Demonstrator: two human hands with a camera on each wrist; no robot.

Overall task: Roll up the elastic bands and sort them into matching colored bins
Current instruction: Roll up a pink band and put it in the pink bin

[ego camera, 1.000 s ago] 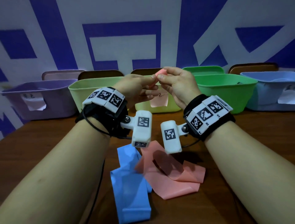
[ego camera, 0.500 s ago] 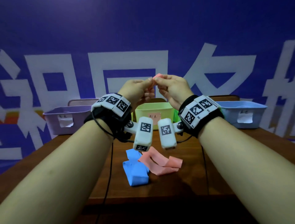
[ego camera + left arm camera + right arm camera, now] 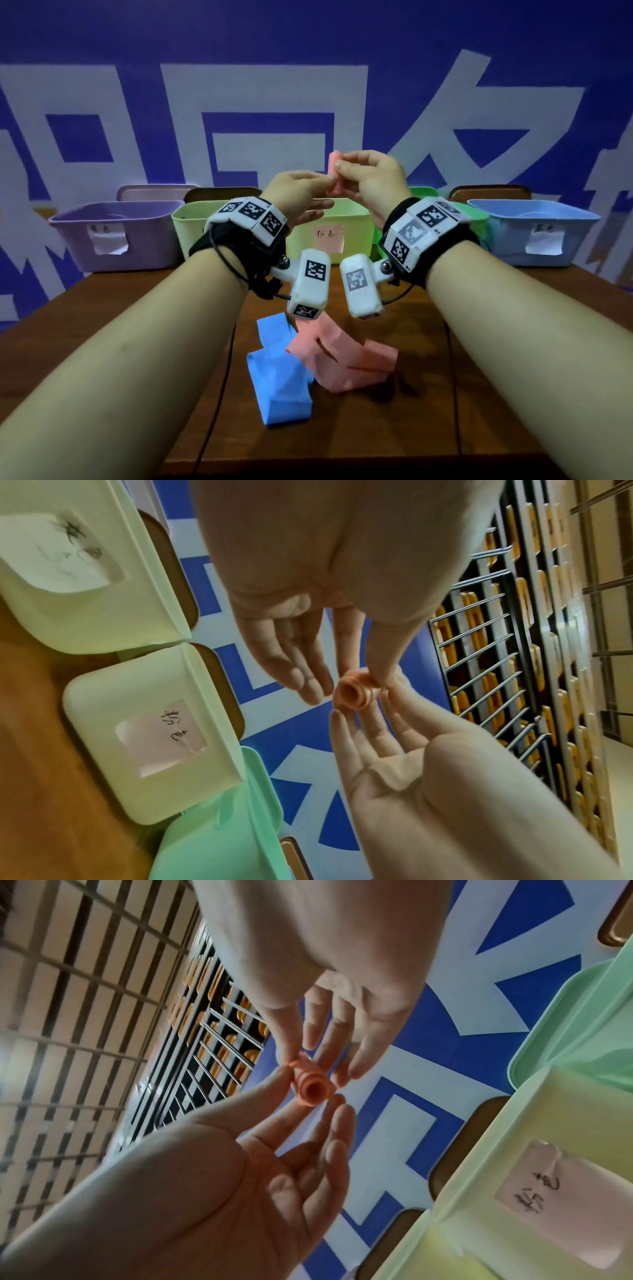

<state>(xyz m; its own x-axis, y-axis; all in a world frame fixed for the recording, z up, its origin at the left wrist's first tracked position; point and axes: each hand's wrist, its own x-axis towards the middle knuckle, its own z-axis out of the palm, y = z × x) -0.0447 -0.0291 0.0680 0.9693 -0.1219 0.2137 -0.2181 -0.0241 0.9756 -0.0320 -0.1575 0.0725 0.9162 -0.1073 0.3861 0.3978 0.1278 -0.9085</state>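
A pink elastic band's rolled end (image 3: 334,173) is held in the air in front of the bins. My left hand (image 3: 320,178) pinches it from the left and my right hand (image 3: 342,168) pinches it from the right. The wrist views show the pink band as a small tube (image 3: 352,693) (image 3: 313,1089) between thumbs and fingertips, the other fingers spread. Pink band (image 3: 346,359) also lies heaped on the table and rises towards the hands; the wrist units hide the link. A blue band (image 3: 277,380) lies folded to its left.
Along the table's far edge stand a purple bin (image 3: 116,233), a yellow-green bin (image 3: 356,219) with a pink label, a green bin (image 3: 476,219) and a blue bin (image 3: 534,233). A black cable (image 3: 222,377) runs across the wooden table (image 3: 479,394).
Both hands have risen with the pink roll, which now stands more upright. The view has pulled back, so the bins and bands look farther away.
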